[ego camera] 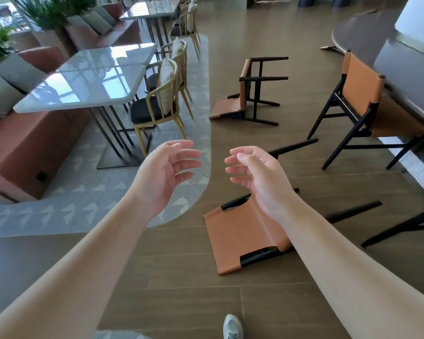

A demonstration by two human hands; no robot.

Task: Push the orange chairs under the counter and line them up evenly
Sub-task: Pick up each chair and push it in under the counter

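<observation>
- Reaching forward with both arms: left hand and right hand hang in the air over the floor, palms turned toward each other, fingers loosely curled, gripping nothing. Released, both.
- Nearest orange leather sling chair with black wooden frame lies tipped over on the brown plank floor, backrest flat on the boards, black legs sticking out toward the table side. The right forearm crosses over it, not touching that I can tell.
- Second tipped orange chair lies farther off on its side, seat panel on the floor, legs pointing toward the table; well apart from the first.
- Upright orange chair stands at the edge of the dark curved counter table, seat partly tucked beneath the overhang, back facing the room. Likely the reference position for the row.
- Black legs of another chair show at the right edge of view; the rest is cut off.
- Judgement: hands are spread roughly as wide as a chair frame, probably readying a two-handed lift of the nearest fallen chair. The tipped chairs must be stood up before any pushing; task barely begun.
- Risk: splayed legs could snag the neighbouring chair's frame when righting.
- Off to the side: glossy pale dining table with cane armchairs, patterned grey rug, grey sneaker at the bottom.
</observation>
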